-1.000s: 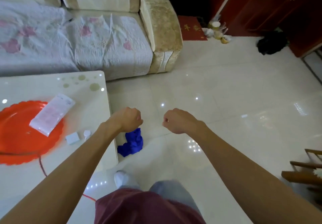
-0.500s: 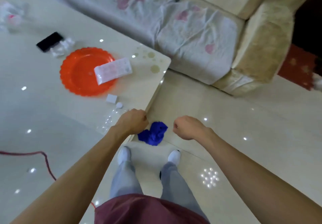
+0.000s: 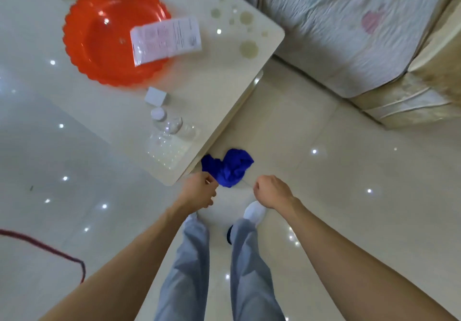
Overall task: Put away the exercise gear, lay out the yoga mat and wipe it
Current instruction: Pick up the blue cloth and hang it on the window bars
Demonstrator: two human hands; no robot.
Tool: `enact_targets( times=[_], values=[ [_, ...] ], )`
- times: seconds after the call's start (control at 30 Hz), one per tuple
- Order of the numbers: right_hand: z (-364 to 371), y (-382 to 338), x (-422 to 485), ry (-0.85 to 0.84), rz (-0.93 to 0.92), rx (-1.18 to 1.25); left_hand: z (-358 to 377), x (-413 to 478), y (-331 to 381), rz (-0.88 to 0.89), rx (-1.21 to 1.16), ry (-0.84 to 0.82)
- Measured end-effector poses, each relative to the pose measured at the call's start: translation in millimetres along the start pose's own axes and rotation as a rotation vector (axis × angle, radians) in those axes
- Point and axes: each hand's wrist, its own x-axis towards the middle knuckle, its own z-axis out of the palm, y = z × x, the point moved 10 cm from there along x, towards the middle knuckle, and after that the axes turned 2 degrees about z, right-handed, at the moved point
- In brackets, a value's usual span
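On the floor by the table (image 3: 214, 83) corner, we see the blue cloth (image 3: 228, 167) lying crumpled. Left hand (image 3: 199, 191) and right hand (image 3: 270, 192) hover just short of it, both curled into fists; we can't tell if they grip anything. Orange plate (image 3: 99, 46) sits on the table.

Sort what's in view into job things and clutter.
For the job: blue cloth on the floor, left hand, right hand.
Just lying about: orange plate, packet, white box, bottle, red cable, table, sofa.
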Motion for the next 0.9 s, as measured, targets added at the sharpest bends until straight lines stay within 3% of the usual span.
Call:
enact_targets(
  times=[0.23, 0.43, 0.57, 0.7, 0.8, 0.9],
  values=[
    [143.6, 39.1, 160.3, -0.037, 0.031, 0.045, 97.3, 146.9, -103.8, -0.126, -0.154, -0.021],
    [234.8, 38.9, 297.7, 0.022, -0.035, 0.043, 168.6, 264.9, -210.6, -0.340, -0.493, -0.015],
    [271.9, 47.5, 381.1, 0.091, 0.051, 0.090, 200.8, 332.3, -246.0, -0.330, -0.416, -0.060],
    [321.5, 39.8, 424.6, 0.085, 0.092, -0.050, 213.9, 368.9, -268.1, -0.283, -0.336, -0.035],
    [324.5, 31.2, 427.0, 0.259, 0.094, -0.072, 210.1, 376.5, -273.8, -0.283, -0.366, -0.014],
    [312.9, 15.7, 413.9, 0.363, -0.016, -0.088, 195.1, 371.1, -268.7, -0.317, -0.453, 0.029]
  ],
)
